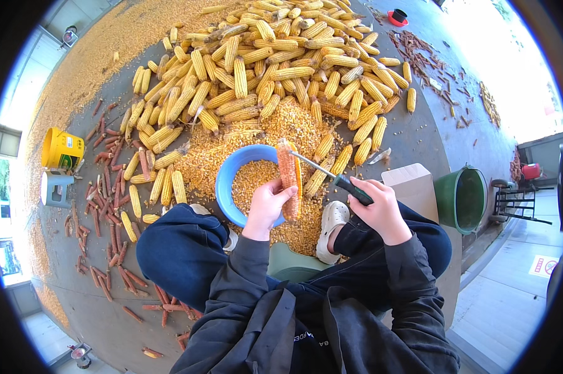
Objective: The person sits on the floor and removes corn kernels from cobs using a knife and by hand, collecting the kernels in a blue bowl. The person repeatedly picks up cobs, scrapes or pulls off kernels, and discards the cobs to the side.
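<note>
My left hand (273,202) grips a partly shelled corn cob (288,175) near its lower end, over the right rim of a blue plastic basin (226,201). Most of the cob's visible side is bare and reddish, while yellow kernels remain along its right edge. In my right hand (377,205) is a screwdriver (354,189) with a dark green and black handle. Its metal shaft points up and left, and the tip meets the cob near the top. Loose kernels (256,180) lie inside the basin.
Behind the basin rises a heap of unshelled corn ears (281,61), with loose kernels (291,121) at its foot. Bare red cobs (115,233) litter the floor at left, near a yellow bucket (61,148) and a grey stool (56,188). A cardboard box (407,180) and green bucket (461,198) stand at right.
</note>
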{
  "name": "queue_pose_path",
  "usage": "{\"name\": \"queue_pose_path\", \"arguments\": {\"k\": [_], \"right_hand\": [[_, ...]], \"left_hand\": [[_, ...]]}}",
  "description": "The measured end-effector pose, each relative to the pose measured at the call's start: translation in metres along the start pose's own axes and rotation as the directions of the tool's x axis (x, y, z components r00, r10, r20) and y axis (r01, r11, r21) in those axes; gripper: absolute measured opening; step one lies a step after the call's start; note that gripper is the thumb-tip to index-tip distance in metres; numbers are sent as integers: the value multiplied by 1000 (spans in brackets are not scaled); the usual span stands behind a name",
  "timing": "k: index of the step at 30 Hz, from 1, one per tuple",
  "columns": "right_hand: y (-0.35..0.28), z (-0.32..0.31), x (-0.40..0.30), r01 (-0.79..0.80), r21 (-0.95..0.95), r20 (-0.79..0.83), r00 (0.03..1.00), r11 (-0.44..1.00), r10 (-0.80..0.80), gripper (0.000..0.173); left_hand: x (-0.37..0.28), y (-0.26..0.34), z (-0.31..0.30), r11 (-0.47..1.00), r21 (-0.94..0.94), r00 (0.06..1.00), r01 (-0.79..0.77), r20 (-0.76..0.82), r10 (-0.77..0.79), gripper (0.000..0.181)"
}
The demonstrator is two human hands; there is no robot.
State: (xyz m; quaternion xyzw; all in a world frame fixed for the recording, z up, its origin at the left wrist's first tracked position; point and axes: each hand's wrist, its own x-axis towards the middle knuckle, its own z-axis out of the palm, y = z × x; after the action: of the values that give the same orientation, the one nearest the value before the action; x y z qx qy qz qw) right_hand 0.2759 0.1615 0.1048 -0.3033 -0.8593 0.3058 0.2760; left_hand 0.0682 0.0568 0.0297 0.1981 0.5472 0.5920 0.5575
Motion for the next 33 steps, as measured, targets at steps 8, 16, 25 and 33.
{"name": "queue_pose_path", "arguments": {"k": [8, 16, 25, 33], "right_hand": [[2, -3, -2, 17, -14, -5, 1000, 1000, -17, 30], [0, -4, -1, 25, -34, 12, 1000, 999, -25, 28], [2, -2, -7, -66, -32, -34, 997, 997, 65, 27], [77, -59, -11, -467, 575, -463, 491, 672, 738, 25]], "left_hand": [[-1, 0, 4, 1000, -20, 1000, 13, -5, -13, 28], [-3, 1, 4, 1000, -18, 1000, 11, -21, -11, 30], [4, 13, 21, 940, 336, 995, -63, -47, 84, 25], [25, 0, 60, 959, 241, 988, -149, 77, 134, 22]]}}
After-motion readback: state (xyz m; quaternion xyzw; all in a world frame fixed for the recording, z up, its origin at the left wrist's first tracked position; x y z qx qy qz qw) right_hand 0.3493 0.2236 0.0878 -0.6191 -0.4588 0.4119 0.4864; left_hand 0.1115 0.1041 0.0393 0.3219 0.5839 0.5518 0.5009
